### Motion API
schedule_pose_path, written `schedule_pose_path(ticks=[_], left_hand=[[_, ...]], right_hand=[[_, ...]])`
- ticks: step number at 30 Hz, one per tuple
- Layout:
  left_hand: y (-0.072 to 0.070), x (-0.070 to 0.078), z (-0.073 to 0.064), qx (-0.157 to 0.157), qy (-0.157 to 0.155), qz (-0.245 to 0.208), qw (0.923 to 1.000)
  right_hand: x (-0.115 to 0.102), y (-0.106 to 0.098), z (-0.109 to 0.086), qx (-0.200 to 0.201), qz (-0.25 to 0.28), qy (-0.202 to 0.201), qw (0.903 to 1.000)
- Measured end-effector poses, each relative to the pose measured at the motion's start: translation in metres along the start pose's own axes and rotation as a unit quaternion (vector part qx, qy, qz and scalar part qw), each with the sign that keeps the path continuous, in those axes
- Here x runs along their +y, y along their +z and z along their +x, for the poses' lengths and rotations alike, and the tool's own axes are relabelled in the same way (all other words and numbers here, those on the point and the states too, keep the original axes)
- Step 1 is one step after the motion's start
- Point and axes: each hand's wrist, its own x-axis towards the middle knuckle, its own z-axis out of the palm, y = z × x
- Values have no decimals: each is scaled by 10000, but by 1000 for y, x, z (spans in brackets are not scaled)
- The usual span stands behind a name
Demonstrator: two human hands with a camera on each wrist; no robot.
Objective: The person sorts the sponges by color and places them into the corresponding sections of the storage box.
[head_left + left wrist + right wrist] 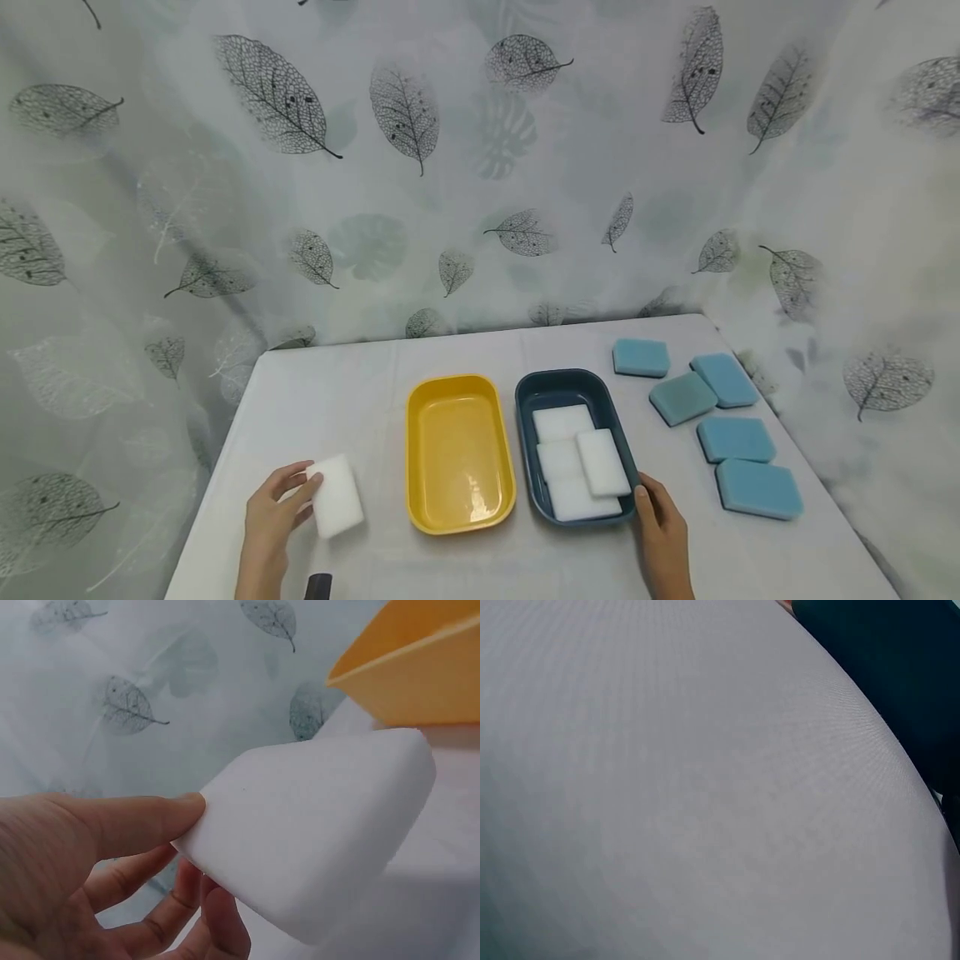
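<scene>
My left hand (273, 521) pinches a white sponge (336, 496) by its left edge, left of the yellow tray (416, 467). In the left wrist view the thumb lies on top of the white sponge (315, 817), with fingers curled below it. At the lower right corner of the dark blue tray (525, 417), my right hand (663, 533) holds the rim between thumb and fingers. Several white sponges (562, 423) lie overlapping inside that tray. The right wrist view shows mostly white cloth and part of the dark blue tray (885, 652).
Several blue sponges (759, 489) lie scattered along the table's right side. The yellow tray stands between my left hand and the dark blue tray. A dark object (318, 586) shows at the bottom edge. A leaf-patterned curtain (480, 167) hangs behind the white table (330, 392).
</scene>
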Motion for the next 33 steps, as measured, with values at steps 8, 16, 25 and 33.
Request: schedule_pose_path(ticks=[8, 16, 25, 33], left_hand=[[27, 28, -9, -509, 468, -17, 9976], [68, 58, -16, -919, 837, -372, 9916], [114, 85, -27, -1453, 1169, -505, 9812], [162, 105, -35, -2076, 1812, -671, 9589]], right_hand=[[0, 2, -2, -75, 40, 78, 9999], [1, 1, 0, -125, 73, 52, 9999], [0, 0, 1, -119, 84, 20, 9999], [1, -1, 1, -172, 88, 3, 9998]])
